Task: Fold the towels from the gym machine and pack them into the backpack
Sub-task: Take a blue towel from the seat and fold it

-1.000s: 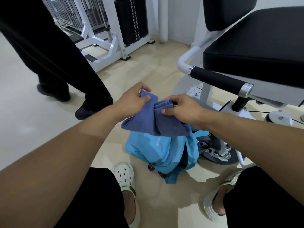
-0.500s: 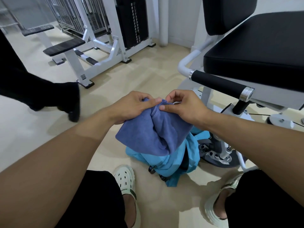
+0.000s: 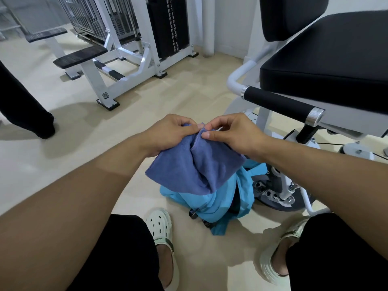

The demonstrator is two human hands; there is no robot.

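gym machine: big white-framed machine with black padded seat and a black foam roller bar, filling the right side; no other towel shows on it from here.
weight stack machine: white steel frame with black plates, far left-centre, well apart from the work.
floor: pale beige floor, with a bystander's dark trouser leg at the left edge.
backpack: bright turquoise fabric backpack slumped on the floor between the person's feet, just beside the machine base; a dark gap runs down its right side, which looks like the opening, though i cannot tell how wide it is.
towel: soft blue-violet terry towel, held in the air directly over the backpack, its lower edge hanging in front of the bag's top; it is bunched in a loose half-fold with a crease down the middle.
left hand: left hand has fingers curled round the towel's upper left edge, thumb on top.
right hand: right hand pinches the stitched hem between thumb and forefinger, other fingers curled loosely above.
key relation: both hands meet at the top hem, nearly touching, so the towel's length hangs straight down from the fingers toward the bag; the bag's opening lies below and slightly to the right, nearer the right hand.
step, as i judge it: corners being matched, fold not yet finished, packing not begun.
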